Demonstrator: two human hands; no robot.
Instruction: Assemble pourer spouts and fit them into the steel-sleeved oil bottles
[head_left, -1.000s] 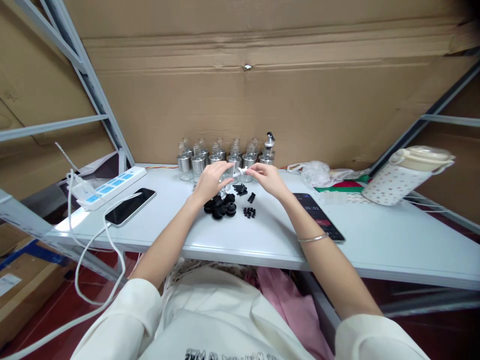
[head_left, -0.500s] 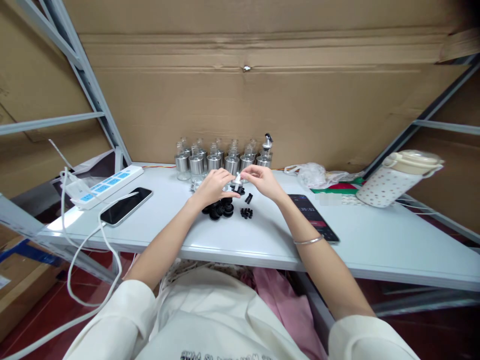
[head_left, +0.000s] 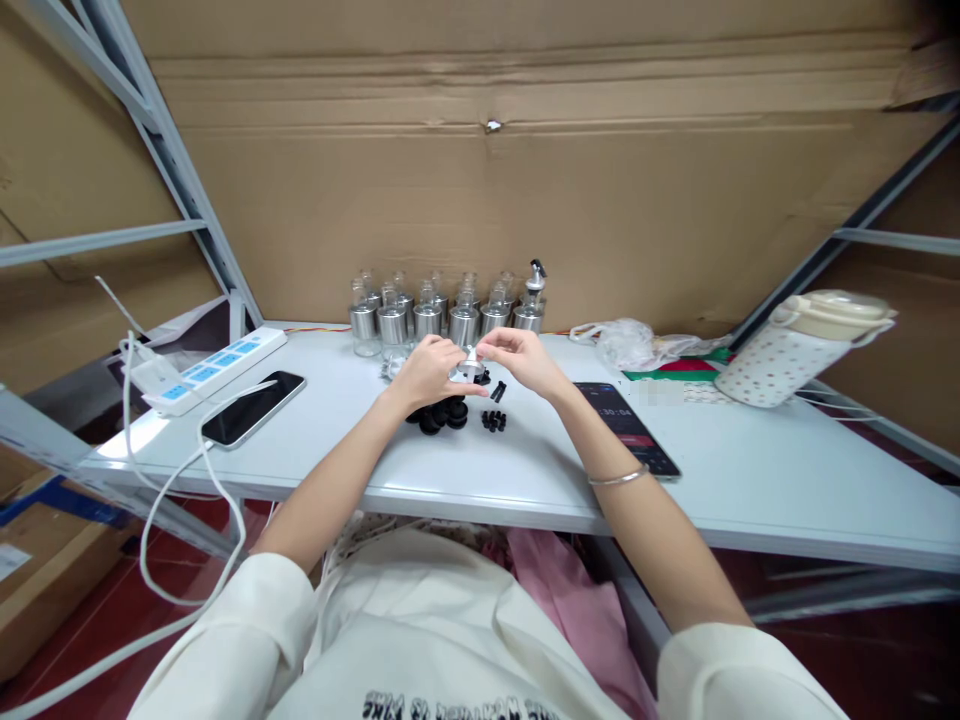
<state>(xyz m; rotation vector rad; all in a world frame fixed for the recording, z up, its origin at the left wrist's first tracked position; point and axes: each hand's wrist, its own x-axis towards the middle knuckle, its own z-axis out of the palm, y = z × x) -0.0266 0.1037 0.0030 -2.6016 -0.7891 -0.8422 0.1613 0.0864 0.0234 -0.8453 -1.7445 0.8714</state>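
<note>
My left hand (head_left: 426,371) and my right hand (head_left: 519,360) meet above the white table (head_left: 525,470), both pinching one small silvery cap piece (head_left: 469,366) with a clear part on it. Just below them lie a heap of black round caps (head_left: 441,415) and some small black plugs (head_left: 495,421). Behind stands a row of small glass bottles with metal collars (head_left: 442,318); the rightmost bottle (head_left: 532,300) carries a black pourer top.
A phone (head_left: 253,409) on a white cable and a white power strip (head_left: 214,366) lie at the left. A second phone (head_left: 626,428) lies by my right forearm. Further right are a clear plastic bag (head_left: 634,345) and a dotted cream jug (head_left: 802,350). Cardboard closes the back.
Both hands have dropped from in front of the bottles to just above the black caps, staying together on the small piece. The view has shifted slightly.
</note>
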